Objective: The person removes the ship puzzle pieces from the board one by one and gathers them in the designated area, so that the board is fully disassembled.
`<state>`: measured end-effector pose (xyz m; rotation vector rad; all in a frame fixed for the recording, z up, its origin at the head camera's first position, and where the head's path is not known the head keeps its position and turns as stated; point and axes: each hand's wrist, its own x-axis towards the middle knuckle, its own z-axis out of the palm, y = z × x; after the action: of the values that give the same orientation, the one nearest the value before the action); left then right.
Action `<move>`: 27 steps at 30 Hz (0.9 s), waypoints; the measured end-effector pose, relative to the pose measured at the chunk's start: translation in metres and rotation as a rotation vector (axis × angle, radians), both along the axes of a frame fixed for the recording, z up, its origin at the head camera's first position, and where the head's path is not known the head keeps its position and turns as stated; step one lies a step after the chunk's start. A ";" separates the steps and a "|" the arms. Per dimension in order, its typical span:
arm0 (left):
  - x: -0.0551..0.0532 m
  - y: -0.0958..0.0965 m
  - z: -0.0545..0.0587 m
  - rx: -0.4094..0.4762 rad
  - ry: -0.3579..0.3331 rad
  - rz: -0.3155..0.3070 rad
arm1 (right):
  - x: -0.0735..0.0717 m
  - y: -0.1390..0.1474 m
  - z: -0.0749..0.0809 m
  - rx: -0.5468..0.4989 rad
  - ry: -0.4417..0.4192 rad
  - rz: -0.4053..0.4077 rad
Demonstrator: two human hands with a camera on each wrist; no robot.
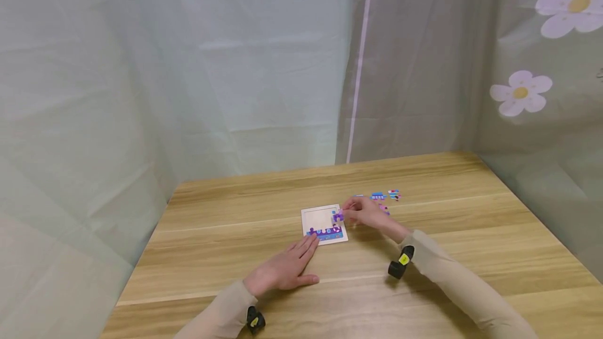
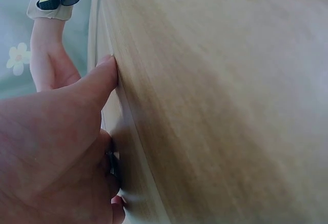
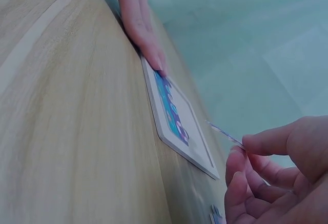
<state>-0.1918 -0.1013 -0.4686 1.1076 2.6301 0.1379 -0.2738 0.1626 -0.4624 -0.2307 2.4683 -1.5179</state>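
Note:
A white-framed jigsaw puzzle board (image 1: pixel 325 208) lies on the wooden table, its near edge lined with joined purple and blue pieces (image 1: pixel 330 234). My right hand (image 1: pixel 369 214) pinches a purple puzzle piece (image 1: pixel 337 216) between thumb and fingertips over the board's right side. In the right wrist view that piece (image 3: pixel 225 134) appears edge-on, raised above the board. My left hand (image 1: pixel 288 267) lies with fingers extended, the fingertips on the near left corner of the board. The left wrist view shows mostly the left hand's thumb (image 2: pixel 100 78) and palm; the board is largely hidden there.
Several loose puzzle pieces (image 1: pixel 378 195) lie on the table (image 1: pixel 245 208) beyond and beside my right hand, some partly covered by it. Pale curtains (image 1: pixel 264 67) hang behind the table's far edge. Black cameras (image 1: pixel 398 269) are strapped to both wrists.

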 end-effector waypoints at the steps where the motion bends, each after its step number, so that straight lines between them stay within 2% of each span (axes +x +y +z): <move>1: 0.000 0.000 0.001 -0.005 -0.005 0.003 | 0.000 0.001 -0.001 -0.004 0.001 0.004; 4: 0.000 0.001 0.005 -0.022 -0.013 0.008 | -0.001 0.005 -0.003 -0.010 0.006 0.016; 14: 0.001 0.001 0.004 -0.030 -0.013 0.015 | -0.001 0.017 -0.002 -0.006 -0.005 -0.007; 27: 0.002 0.001 0.005 0.004 -0.019 0.009 | -0.002 0.039 -0.003 -0.047 0.009 -0.004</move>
<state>-0.1900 -0.1007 -0.4640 1.0906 2.6198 0.1548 -0.2759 0.2017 -0.4652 -0.2416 2.4430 -1.5807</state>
